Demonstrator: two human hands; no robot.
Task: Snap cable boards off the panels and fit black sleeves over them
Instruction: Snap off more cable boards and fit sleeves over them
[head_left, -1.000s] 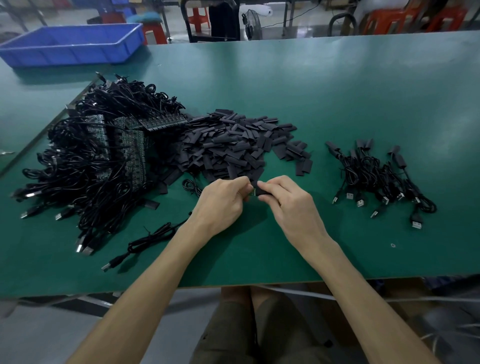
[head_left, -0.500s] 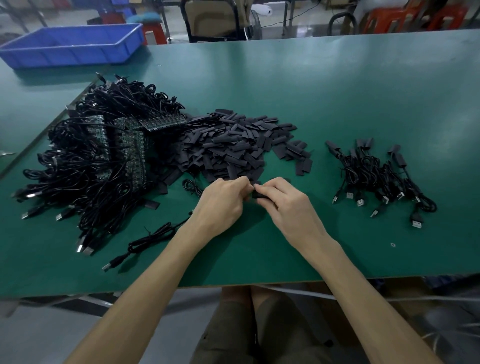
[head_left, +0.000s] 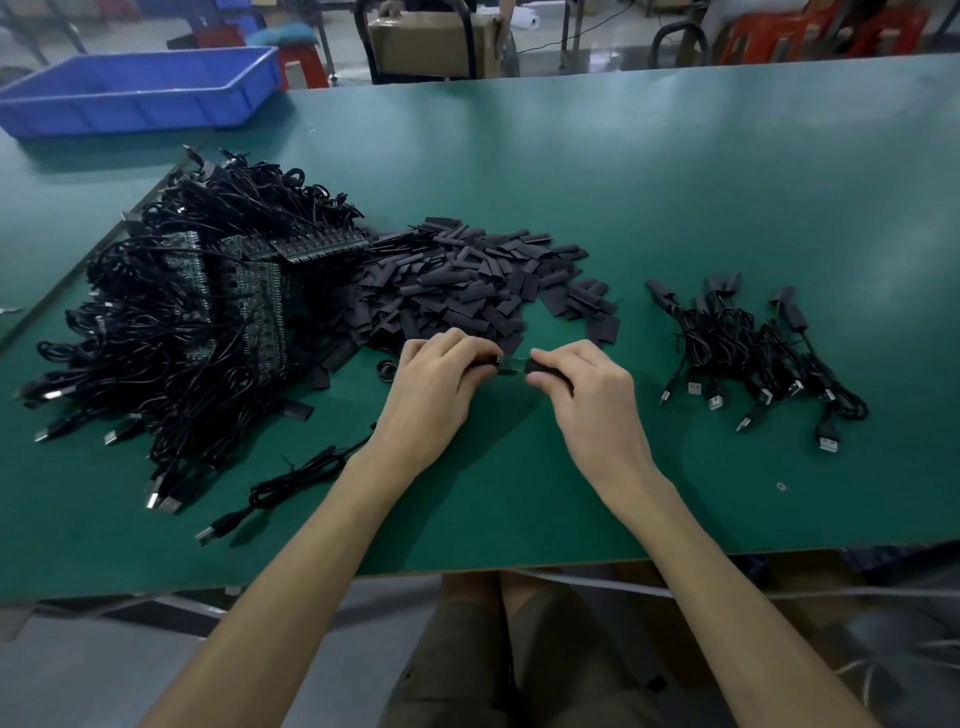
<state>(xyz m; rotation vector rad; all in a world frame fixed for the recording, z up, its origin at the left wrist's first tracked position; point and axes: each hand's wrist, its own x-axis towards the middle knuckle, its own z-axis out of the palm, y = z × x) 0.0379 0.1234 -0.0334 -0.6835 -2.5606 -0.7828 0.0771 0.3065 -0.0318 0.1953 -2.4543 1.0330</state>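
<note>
While the left hand (head_left: 434, 387) pinches one end of the cable board (head_left: 508, 365) above the green table (head_left: 675, 182), right hand (head_left: 592, 400) grips a black sleeve (head_left: 549, 371) at the other end, near the sleeve pile (head_left: 467, 280).

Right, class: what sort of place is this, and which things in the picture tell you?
Probably a small electronics assembly workshop: a green bench holds a heap of cables on board panels, a pile of black sleeves and a batch of sleeved cables, with a blue crate at the far left.
</note>
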